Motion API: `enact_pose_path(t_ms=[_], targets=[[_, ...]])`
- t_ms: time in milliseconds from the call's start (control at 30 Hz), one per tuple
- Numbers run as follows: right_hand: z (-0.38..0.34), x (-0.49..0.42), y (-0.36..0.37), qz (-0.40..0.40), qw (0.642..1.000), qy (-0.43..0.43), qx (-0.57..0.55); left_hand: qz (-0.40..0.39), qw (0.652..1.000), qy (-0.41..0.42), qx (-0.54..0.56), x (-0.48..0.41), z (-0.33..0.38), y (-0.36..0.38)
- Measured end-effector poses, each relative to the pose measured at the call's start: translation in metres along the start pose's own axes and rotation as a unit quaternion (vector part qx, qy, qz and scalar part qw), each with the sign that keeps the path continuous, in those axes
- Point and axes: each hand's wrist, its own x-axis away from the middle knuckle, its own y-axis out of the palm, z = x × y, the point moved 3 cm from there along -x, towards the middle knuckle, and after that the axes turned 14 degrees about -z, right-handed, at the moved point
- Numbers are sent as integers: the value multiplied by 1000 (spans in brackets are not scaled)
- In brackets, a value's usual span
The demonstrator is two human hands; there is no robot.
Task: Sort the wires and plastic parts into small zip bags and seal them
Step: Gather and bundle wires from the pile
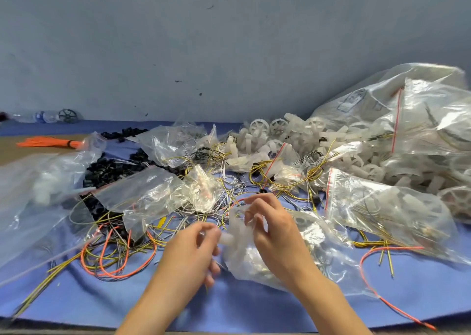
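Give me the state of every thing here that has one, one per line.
left hand: pinches white plastic part
right hand: pinches edge of small zip bag
small zip bag: unsealed, partly filled
water bottle: lying on its side
orange bundle: tied with a dark band

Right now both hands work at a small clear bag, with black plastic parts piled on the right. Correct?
No: the head view shows the black plastic parts piled on the left. The left hand and right hand work at the small clear bag.
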Motion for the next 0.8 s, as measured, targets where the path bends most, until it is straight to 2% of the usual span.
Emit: enact_pose_path(t_ms=[67,167,200,267,300,367,500,633,733,800], targets=[[3,2,-3,-1,1000,7,-2,67,997,43,-5,-4,7,-7],[8,4,-8,11,999,19,-27,90,975,20,201,-8,10,-16],[8,5,-9,17,999,17,-35,68,953,10,295,-9,11,-15],[8,5,-10,25,999,12,-45,-8,887,0,461,-8,15,-4],[8,6,-10,29,998,10,-49,-50,861,-3,507,-7,15,4],[7,6,-9,39,997,11,-65,-104,847,-13,521,-5,14,19],[4,6,-11,88,990,22,-107,-108,865,-57,486,-5,7,41],[6,7,-16,120,985,43,-113,-91,924,-55,369,-8,4,42],[5,7,-21,135,983,46,-116,-74,954,-47,288,-7,7,42],[1,8,-24,134,984,38,-107,-66,978,-24,194,-8,7,41]])
